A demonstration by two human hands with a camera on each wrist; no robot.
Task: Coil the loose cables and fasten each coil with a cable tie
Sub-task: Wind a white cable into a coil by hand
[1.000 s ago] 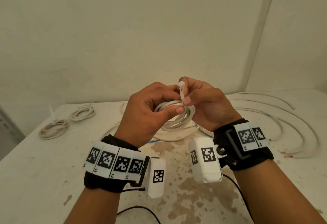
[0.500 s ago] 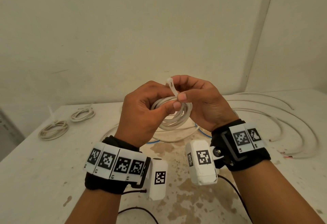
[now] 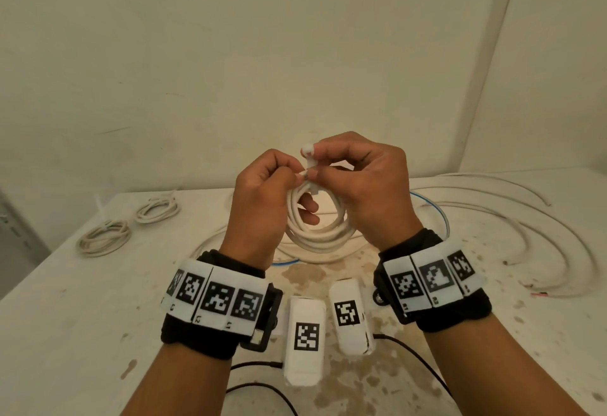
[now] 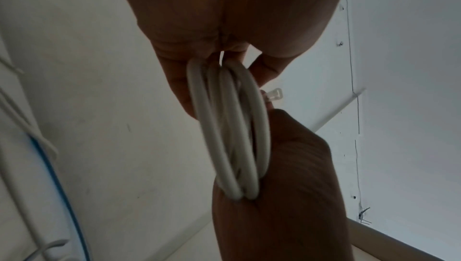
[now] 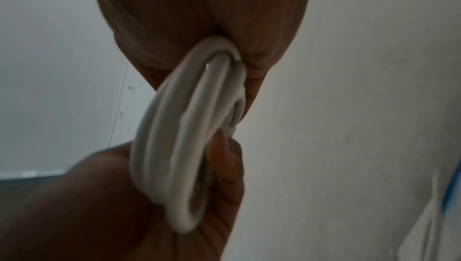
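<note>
Both hands hold a white cable coil point(image 3: 317, 238) up above the table. A white cable tie point(image 3: 308, 161) wraps the coil's top, its head sticking up. My right hand point(image 3: 328, 161) pinches the tie near its head between thumb and forefinger. My left hand point(image 3: 294, 177) grips the coil's top beside the tie, its fingers curled. In the left wrist view the coil point(image 4: 232, 127) hangs edge-on, with the tie head point(image 4: 274, 94) beside it. The right wrist view shows the coil point(image 5: 184, 137) and a bit of the tie point(image 5: 230, 130) between the two hands.
Two tied coils point(image 3: 103, 238) point(image 3: 157, 210) lie at the back left of the stained white table point(image 3: 65, 317). Long loose white cables point(image 3: 525, 218) and a blue cable point(image 3: 440, 215) curve across the back right. Black wires point(image 3: 262, 389) run near the front edge. Walls close the back.
Both hands lifted the coil slightly and turned it. My left thumb left the coil's front and moved up to the tie. The right hand's pinch moved up to the tie head.
</note>
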